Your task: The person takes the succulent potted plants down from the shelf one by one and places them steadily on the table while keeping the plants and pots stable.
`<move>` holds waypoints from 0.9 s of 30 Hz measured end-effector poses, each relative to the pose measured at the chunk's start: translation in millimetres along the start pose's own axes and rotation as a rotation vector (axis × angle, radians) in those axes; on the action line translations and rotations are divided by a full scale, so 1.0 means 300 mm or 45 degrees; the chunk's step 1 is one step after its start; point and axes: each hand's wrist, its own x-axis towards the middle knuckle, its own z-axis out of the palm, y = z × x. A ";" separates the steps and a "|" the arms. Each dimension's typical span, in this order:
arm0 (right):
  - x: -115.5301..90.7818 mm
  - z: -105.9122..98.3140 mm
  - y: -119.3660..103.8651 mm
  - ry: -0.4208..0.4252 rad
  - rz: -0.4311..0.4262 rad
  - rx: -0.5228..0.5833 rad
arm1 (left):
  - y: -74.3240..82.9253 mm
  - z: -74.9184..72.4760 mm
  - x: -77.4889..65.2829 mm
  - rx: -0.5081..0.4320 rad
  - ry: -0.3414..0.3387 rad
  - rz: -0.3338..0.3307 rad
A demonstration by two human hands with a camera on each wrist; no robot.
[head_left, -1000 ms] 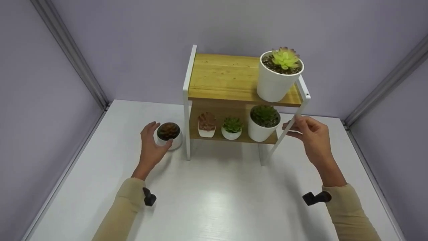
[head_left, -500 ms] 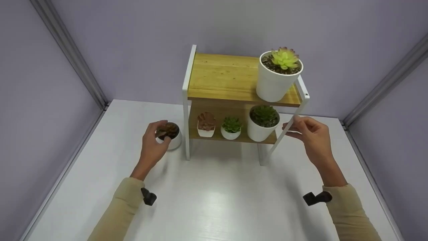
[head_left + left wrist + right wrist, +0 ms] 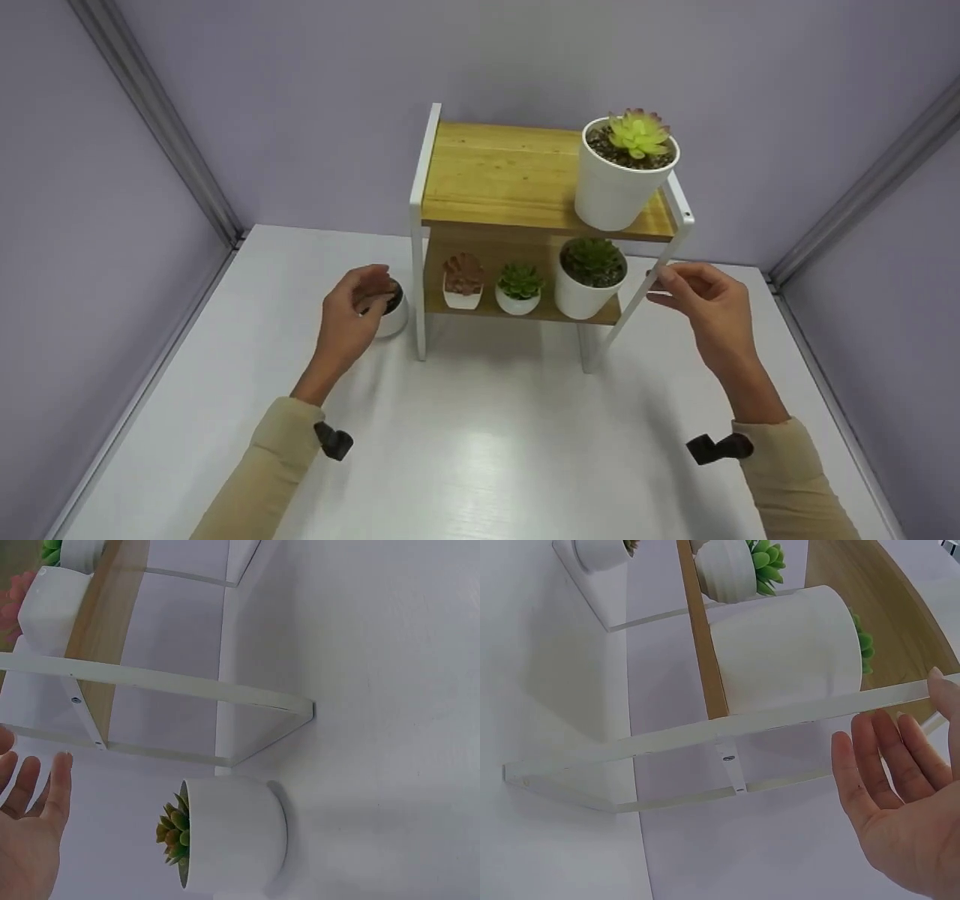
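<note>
My left hand (image 3: pixel 351 311) hovers above a white pot (image 3: pixel 394 322) with a brownish-green succulent (image 3: pixel 176 835), fingers loosely bent and holding nothing. In the left wrist view there is a gap between that hand and the pot, which stands upright on the table. My right hand (image 3: pixel 709 304) is beside the right white side frame (image 3: pixel 639 291) of a two-tier wooden shelf (image 3: pixel 502 176). Its thumb tip is right at the frame bar in the right wrist view, and the other fingers extend loosely beside the bar.
A large white pot with a yellow-green succulent (image 3: pixel 626 184) stands on the top tier's right end. Below it are a reddish succulent (image 3: pixel 463 281), a small green succulent (image 3: pixel 518 289) and a larger potted green one (image 3: pixel 589 289). The white table (image 3: pixel 465 450) meets pale walls.
My left hand has moved in over the brownish succulent, covering most of it in the head view. My right hand has shifted slightly right, away from the frame. The pots have stayed put.
</note>
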 end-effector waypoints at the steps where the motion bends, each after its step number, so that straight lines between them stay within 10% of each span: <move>1: -0.001 -0.001 -0.004 0.006 -0.003 -0.007 | 0.004 0.001 0.001 0.003 -0.006 0.002; 27: -0.030 -0.024 -0.147 0.018 -0.084 -0.046 | 0.097 0.015 0.022 0.042 -0.077 0.018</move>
